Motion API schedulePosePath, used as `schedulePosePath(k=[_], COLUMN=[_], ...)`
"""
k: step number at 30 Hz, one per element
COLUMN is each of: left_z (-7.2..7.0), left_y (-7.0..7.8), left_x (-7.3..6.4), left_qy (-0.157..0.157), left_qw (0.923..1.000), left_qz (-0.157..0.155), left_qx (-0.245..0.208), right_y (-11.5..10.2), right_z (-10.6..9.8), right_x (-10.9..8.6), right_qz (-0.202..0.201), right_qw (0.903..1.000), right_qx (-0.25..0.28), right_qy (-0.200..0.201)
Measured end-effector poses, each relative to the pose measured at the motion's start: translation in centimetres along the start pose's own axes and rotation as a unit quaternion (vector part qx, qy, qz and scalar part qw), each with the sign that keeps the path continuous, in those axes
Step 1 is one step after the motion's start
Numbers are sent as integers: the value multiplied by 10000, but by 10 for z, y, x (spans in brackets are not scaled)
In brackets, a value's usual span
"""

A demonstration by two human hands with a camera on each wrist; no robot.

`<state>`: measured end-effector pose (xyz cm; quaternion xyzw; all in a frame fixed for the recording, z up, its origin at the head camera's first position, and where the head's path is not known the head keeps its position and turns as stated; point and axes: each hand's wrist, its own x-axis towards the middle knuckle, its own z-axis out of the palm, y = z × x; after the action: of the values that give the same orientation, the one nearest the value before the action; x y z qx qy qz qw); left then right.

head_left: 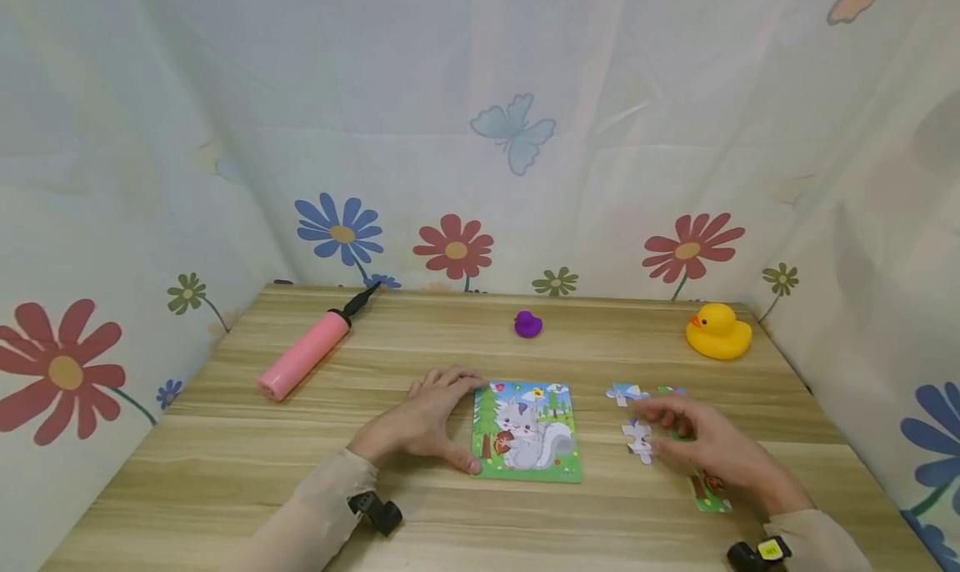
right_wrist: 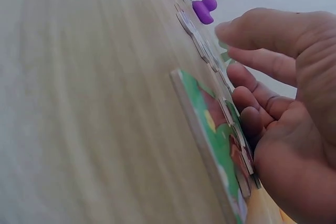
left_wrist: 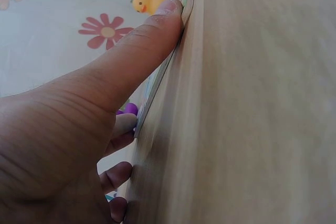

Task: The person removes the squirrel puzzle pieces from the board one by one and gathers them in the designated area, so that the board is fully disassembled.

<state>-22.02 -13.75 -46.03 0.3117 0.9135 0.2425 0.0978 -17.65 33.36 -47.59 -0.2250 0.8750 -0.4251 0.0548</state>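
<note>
Bright colours before me
My puzzle board [head_left: 525, 432] pictures a grey squirrel against green and blue; my loose pieces [head_left: 637, 440] repeat those colours. I see 1 yellow duck [head_left: 718, 333], 1 purple duck [head_left: 528, 325], a pink-and-black pump [head_left: 307, 355], my cream sleeves [head_left: 313, 505], and a white curtain [head_left: 405, 155] patterned with red and blue flowers.

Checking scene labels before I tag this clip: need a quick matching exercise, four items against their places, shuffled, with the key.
Items
1. squirrel picture
2. loose puzzle pieces
3. yellow duck
4. pink pump

Places
A. far right corner of the table
B. close around the right hand
C. left side of the table
D. left edge touched by the left hand

Pairs: 1-D, 2-B, 3-A, 4-C
</note>
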Motion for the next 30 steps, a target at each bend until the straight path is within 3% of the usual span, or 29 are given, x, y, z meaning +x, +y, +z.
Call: schedulePosePath(k=[6, 12, 20, 30], left_z=[-1, -1, -1, 0], left_y=[0, 0, 1, 0], left_x=[-1, -2, -1, -1], left_qy=[-23, -11, -9, 0], left_qw=[10000, 10000, 10000, 10000], left_qz=[-35, -30, 24, 19], left_qx=[49, 35, 68, 64], right_y=[-4, -13, -32, -62], right_z=[-1, -3, -6, 0], right_x=[3, 3, 11, 29], right_qz=[424, 695, -150, -585], right_qw=[9989, 9965, 9941, 9920], right_qx=[-150, 23, 116, 572], right_qy=[146, 473, 1071, 956])
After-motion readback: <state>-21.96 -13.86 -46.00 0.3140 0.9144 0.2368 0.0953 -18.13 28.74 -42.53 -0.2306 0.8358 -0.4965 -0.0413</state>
